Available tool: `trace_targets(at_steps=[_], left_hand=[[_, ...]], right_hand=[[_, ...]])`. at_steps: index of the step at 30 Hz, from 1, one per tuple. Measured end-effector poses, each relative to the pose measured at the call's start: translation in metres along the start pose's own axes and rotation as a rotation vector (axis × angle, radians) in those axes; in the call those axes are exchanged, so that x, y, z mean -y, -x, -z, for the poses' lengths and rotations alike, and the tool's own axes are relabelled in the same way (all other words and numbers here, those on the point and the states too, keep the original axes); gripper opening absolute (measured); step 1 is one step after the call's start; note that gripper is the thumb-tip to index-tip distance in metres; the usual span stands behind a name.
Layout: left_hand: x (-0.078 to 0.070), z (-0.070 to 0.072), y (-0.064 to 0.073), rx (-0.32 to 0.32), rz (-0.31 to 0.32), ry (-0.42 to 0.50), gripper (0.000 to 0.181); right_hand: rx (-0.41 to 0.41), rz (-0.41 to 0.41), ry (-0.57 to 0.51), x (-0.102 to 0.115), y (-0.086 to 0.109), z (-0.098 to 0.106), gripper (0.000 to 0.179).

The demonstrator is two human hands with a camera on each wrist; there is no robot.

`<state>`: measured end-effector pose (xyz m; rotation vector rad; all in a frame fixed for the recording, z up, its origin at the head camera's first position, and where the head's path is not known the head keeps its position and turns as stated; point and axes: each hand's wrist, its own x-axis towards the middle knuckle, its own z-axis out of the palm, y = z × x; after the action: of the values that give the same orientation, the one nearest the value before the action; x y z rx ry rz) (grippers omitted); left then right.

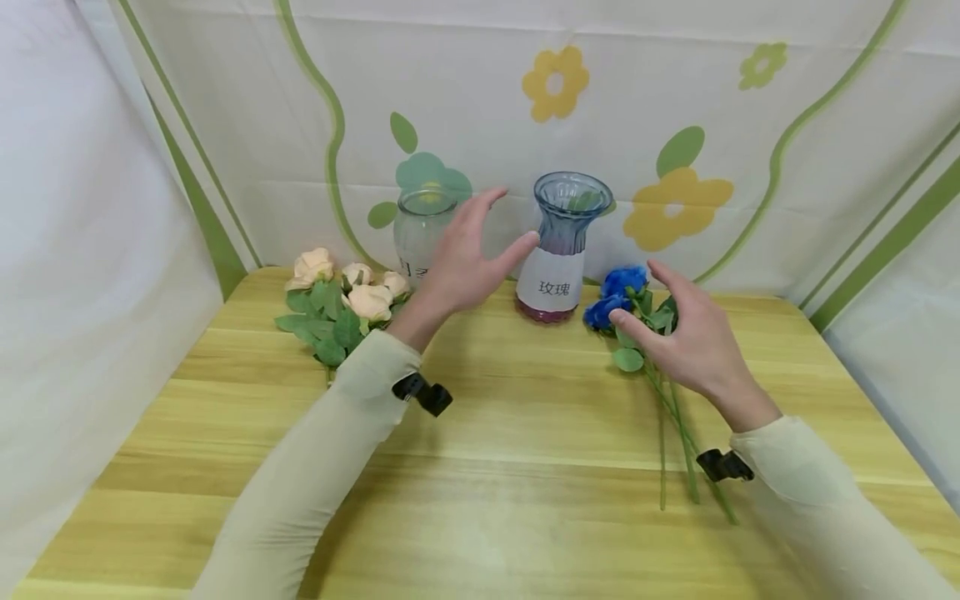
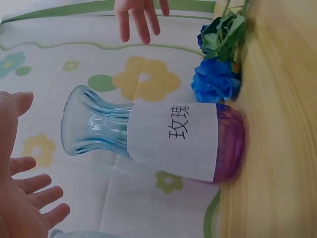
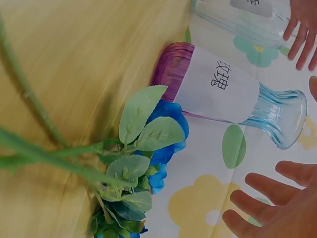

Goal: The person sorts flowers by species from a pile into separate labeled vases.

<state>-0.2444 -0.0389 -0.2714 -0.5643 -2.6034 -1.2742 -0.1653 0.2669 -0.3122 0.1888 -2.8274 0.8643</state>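
My left hand [image 1: 468, 265] is in the air just left of a blue-to-purple glass vase [image 1: 572, 229], fingers spread and thumb toward the vase. A white paper label with black characters wraps the vase, which stands upright. On the right, my right hand [image 1: 693, 337] hovers above blue artificial roses [image 1: 622, 283], thumb and fingers apart, holding nothing. Their green stems [image 1: 684, 442] lie on the table, pointing toward me. In the right wrist view the fingers [image 3: 262, 186] are straight, away from the rose leaves [image 3: 158, 135].
A clear glass vase [image 1: 408, 221], also labelled, stands behind my left hand. Peach artificial roses [image 1: 367, 302] with green leaves lie at the left on the wooden table [image 1: 480, 517]. A white flower-patterned cloth [image 1: 480, 108] hangs behind.
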Motion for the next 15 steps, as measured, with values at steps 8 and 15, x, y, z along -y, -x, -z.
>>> trace_targets(at_steps=[8,15], left_hand=[[-0.012,-0.021,-0.039,0.017,0.045,0.194,0.084],[-0.009,-0.038,-0.058,0.043,0.077,0.230,0.086]], right_hand=[[-0.050,-0.015,-0.125,-0.002,0.002,-0.001,0.085],[-0.067,-0.075,-0.292,-0.012,0.005,0.000,0.078]])
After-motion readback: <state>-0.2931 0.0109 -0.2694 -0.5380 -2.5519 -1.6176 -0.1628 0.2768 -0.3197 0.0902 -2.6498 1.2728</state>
